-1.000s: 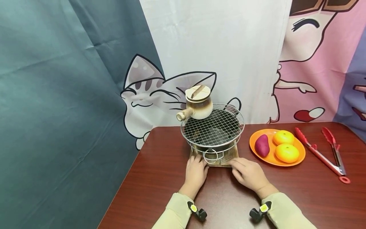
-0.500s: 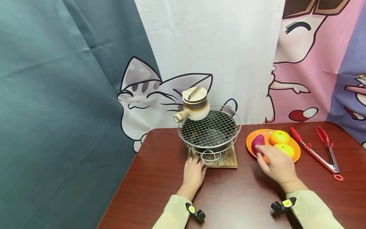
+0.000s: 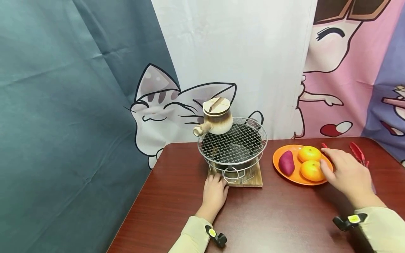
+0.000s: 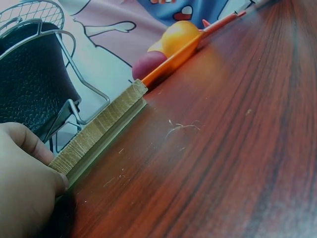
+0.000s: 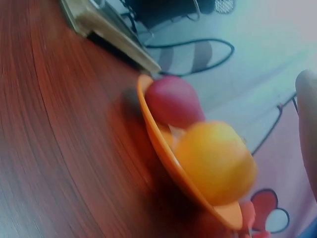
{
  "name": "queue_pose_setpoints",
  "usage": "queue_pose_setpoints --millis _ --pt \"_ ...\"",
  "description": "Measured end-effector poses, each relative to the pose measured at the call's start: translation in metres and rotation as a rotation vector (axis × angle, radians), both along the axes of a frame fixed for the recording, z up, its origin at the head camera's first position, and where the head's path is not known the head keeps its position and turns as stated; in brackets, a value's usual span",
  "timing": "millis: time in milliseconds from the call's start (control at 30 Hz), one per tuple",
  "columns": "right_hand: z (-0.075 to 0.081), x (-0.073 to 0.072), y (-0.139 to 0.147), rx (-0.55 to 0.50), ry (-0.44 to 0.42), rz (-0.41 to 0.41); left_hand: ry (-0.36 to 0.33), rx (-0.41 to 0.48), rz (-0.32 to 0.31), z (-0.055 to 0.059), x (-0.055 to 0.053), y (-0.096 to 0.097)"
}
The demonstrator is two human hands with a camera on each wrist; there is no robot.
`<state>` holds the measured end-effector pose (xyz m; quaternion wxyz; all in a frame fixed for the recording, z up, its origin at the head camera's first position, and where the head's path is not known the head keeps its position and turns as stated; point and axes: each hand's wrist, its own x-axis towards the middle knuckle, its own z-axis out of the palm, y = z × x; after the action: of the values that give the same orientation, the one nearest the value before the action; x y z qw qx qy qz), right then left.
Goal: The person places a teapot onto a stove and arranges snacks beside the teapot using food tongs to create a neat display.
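My left hand [image 3: 215, 193] stays at the front left corner of a wooden board [image 3: 257, 180]; in the left wrist view its thumb and a finger pinch the board's edge. On the board stands a round grill stove with a wire mesh [image 3: 237, 149]. My right hand [image 3: 348, 172] is in the air just beyond the right rim of an orange plate [image 3: 292, 149], fingers loosely extended, holding nothing. A purple sweet potato [image 3: 286, 163] and two oranges [image 3: 312, 171] lie on the plate. Red-handled tongs [image 3: 357, 151] are mostly hidden behind that hand.
A small clay pot [image 3: 219, 123] with a wooden lid and side handle sits at the back left of the mesh. The reddish-brown table [image 3: 269, 218] ends at a left edge near the left forearm. A printed cloth backdrop [image 3: 246, 52] hangs right behind the table.
My right hand has left the board's right corner, passed over the plate and moved right, to above the tongs. The left hand has kept its place at the board.
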<state>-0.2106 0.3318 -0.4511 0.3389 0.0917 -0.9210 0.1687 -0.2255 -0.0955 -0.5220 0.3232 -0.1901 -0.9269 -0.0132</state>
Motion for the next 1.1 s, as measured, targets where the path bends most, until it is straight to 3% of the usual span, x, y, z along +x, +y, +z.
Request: queue_pose_setpoints --millis 533,833,1100 --pt "-0.011 0.005 0.047 -0.052 -0.228 -0.194 -0.011 -0.006 0.003 0.002 0.001 0.002" --pt "-0.034 0.006 0.064 -0.098 -0.334 -0.317 -0.011 -0.011 0.008 0.003 0.002 0.003" --pt "-0.054 0.005 0.075 -0.137 -0.539 -0.509 0.005 -0.022 0.015 0.003 0.003 0.002"
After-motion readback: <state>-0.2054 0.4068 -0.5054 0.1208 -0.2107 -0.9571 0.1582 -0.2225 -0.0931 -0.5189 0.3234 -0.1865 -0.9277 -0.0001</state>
